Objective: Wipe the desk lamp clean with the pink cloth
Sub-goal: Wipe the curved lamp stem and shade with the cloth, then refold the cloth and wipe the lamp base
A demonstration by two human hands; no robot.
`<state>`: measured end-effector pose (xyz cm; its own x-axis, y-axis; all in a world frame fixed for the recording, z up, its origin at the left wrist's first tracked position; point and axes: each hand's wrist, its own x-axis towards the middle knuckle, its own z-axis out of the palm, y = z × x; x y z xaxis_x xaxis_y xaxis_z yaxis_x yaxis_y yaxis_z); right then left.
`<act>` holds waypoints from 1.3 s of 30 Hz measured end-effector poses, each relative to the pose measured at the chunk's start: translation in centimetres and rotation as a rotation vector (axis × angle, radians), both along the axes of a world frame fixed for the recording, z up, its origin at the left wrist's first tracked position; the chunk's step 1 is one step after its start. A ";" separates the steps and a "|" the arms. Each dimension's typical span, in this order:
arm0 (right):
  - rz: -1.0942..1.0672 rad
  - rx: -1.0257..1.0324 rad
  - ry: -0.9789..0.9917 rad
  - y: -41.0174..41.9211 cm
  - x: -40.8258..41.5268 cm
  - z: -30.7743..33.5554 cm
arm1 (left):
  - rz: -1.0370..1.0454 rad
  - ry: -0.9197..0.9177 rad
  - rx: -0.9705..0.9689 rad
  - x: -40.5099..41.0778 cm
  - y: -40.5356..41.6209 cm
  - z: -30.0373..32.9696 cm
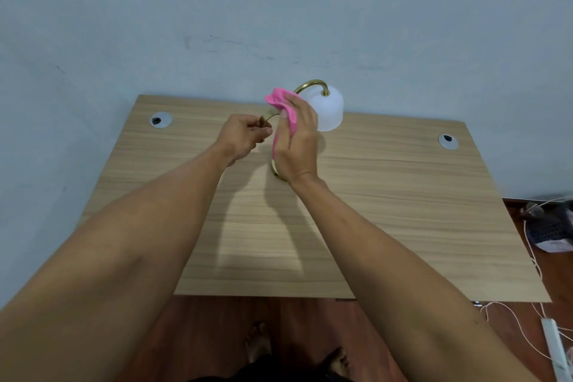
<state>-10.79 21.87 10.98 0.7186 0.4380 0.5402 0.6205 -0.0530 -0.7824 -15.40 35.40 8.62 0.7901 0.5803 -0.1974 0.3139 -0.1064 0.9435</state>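
Note:
A desk lamp stands near the back middle of the wooden desk (403,211). It has a frosted white shade (328,110) hanging from a curved brass arm (311,84). My right hand (297,143) is shut on the pink cloth (283,107), pressing it around the lamp's brass stem left of the shade. My left hand (245,135) pinches a thin brass loop of the lamp just left of the cloth. A bit of the brass base (276,172) shows below my right hand; the stem itself is hidden by cloth and hand.
Two round cable grommets sit in the desk, one at the back left (161,120) and one at the back right (448,141). The wall runs right behind the desk. On the floor to the right lie a power strip (555,347), white cables and a dark basket (548,226).

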 end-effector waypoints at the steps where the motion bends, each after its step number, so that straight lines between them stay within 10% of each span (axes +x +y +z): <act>1: 0.071 -0.110 -0.009 0.7 0.2 -0.1 | 0.003 0.013 0.011 -0.1 0.0 -0.1; 7: 0.147 -0.530 -0.335 0.8 1.4 -3.2 | 0.065 0.011 0.084 -0.4 0.4 -1.3; 24: -0.222 -0.181 0.921 -5.5 3.1 -6.9 | 0.086 0.031 0.184 0.2 0.2 -1.0; 39: -0.242 -0.222 1.004 -6.2 10.2 -11.2 | 0.291 0.122 0.031 2.1 -3.6 -6.5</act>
